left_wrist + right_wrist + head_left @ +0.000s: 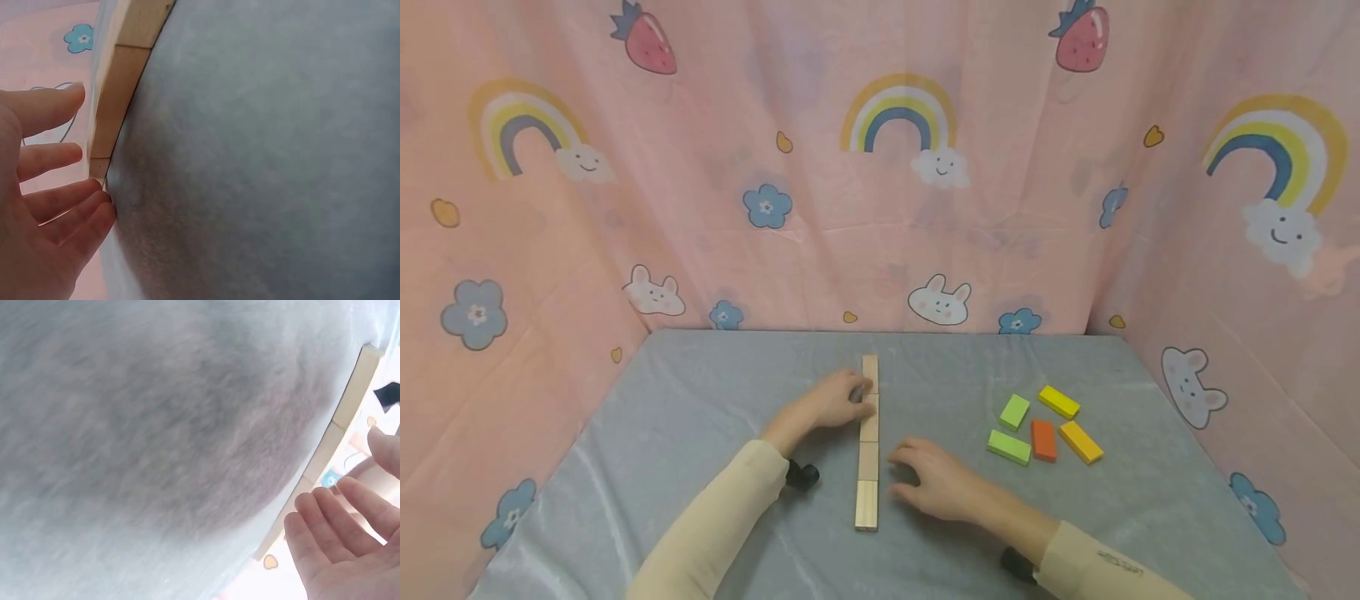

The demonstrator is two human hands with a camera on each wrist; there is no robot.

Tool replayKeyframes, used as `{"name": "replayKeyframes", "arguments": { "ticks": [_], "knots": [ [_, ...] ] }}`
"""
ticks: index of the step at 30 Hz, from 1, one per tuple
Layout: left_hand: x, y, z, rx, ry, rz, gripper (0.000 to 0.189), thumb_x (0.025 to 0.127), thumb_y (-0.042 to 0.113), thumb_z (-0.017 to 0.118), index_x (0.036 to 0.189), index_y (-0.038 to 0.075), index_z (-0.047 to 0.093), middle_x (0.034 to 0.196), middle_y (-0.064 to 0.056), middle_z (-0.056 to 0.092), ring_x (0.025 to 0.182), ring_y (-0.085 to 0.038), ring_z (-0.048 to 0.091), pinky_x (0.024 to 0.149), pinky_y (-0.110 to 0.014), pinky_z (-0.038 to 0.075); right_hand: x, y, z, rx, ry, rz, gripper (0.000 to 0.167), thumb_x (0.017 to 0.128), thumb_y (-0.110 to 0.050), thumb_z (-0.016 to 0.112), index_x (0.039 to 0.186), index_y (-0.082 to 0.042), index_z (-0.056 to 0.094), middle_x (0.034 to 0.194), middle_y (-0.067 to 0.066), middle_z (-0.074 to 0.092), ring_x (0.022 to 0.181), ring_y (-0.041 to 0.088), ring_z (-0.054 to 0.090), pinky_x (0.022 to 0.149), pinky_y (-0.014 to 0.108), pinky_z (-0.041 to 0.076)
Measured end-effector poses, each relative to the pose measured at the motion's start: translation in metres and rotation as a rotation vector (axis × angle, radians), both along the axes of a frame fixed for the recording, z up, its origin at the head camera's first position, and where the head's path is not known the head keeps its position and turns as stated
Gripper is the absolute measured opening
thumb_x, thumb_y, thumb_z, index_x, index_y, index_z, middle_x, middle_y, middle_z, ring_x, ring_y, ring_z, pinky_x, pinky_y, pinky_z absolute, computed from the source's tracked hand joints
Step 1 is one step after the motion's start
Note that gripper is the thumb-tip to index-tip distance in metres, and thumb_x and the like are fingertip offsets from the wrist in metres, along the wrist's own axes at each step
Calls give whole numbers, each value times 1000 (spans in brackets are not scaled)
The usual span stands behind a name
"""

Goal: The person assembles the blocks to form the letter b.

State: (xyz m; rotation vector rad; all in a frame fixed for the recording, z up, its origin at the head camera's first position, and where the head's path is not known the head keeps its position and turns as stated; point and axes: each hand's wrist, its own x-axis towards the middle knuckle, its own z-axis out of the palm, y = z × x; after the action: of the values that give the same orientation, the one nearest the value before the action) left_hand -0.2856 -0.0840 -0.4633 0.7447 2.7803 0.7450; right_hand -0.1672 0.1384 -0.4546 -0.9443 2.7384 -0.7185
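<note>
Several plain wooden blocks [868,461] lie end to end in a straight line running away from me on the grey cloth. My left hand [828,400] is at the far part of this line from the left side, its fingertips overlapping the blocks in the head view. In the left wrist view its fingers [53,161] are loosely extended beside the wooden row [119,94]. To the right of the nearer blocks, my right hand [942,482] hovers with relaxed fingers and thumb apart, holding nothing. The right wrist view shows those fingers [334,528] close to the row [353,394].
Right of the row lie loose coloured blocks: two light green [1014,412], a red-orange one [1043,440], a yellow one [1059,402] and an orange-yellow one [1081,442]. A pink patterned curtain [820,250] stands along the back and sides of the grey-covered table [700,375].
</note>
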Motion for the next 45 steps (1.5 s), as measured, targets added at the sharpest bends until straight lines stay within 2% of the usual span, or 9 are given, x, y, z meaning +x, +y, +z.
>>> {"name": "replayKeyframes", "arguments": {
  "ticks": [5,11,18,24,27,32,38,45],
  "knots": [
    [6,-2,0,1,-26,1,55,97,36,69,142,5,58,143,-18,54,134,-36,49,109,-52,42,0,9,2,-23,17,-1,35,92,-22,77,120,-4,70,115,4,66,109,23,63,94,45,53],
    [11,-5,-1,-7,-37,-3,59,97,39,69,145,7,56,149,-21,47,139,-40,43,112,-55,38,1,22,7,-61,9,-41,32,91,-17,77,118,0,70,116,7,67,110,28,64,96,50,52],
    [18,-6,-1,-14,-36,-8,61,96,40,70,146,9,55,150,-21,47,140,-39,43,111,-55,39,1,42,9,-38,6,-121,33,92,-19,76,119,-2,70,119,6,67,114,29,63,98,52,51],
    [22,-6,0,-13,-26,-23,60,96,39,70,145,8,55,148,-20,48,138,-38,44,110,-53,40,0,60,12,-28,35,-171,33,91,-20,78,118,-3,71,116,6,68,110,27,64,96,50,53],
    [23,-5,1,-17,-18,-32,59,97,37,70,145,7,55,147,-20,48,138,-38,44,111,-53,40,0,69,14,-30,21,-216,34,91,-21,78,119,-4,71,118,5,68,111,26,64,95,49,53],
    [25,-4,1,-16,-12,-40,58,97,35,70,144,5,55,148,-21,47,139,-40,42,111,-55,39,-2,85,18,-58,-11,-287,34,92,-19,77,121,-4,71,120,7,68,109,28,65,93,49,55],
    [25,-3,-1,-31,-4,-35,58,97,36,70,145,7,56,149,-20,48,139,-39,42,111,-54,39,-3,104,19,-100,26,-348,33,93,-18,76,121,-2,71,118,9,70,106,28,66,90,48,56],
    [25,-4,-1,-29,-7,-22,59,96,38,70,145,9,55,151,-20,46,141,-40,41,112,-55,38,-3,121,21,-105,-33,-429,38,94,-23,75,125,-2,69,121,9,69,112,31,65,92,51,55]
  ]
}}
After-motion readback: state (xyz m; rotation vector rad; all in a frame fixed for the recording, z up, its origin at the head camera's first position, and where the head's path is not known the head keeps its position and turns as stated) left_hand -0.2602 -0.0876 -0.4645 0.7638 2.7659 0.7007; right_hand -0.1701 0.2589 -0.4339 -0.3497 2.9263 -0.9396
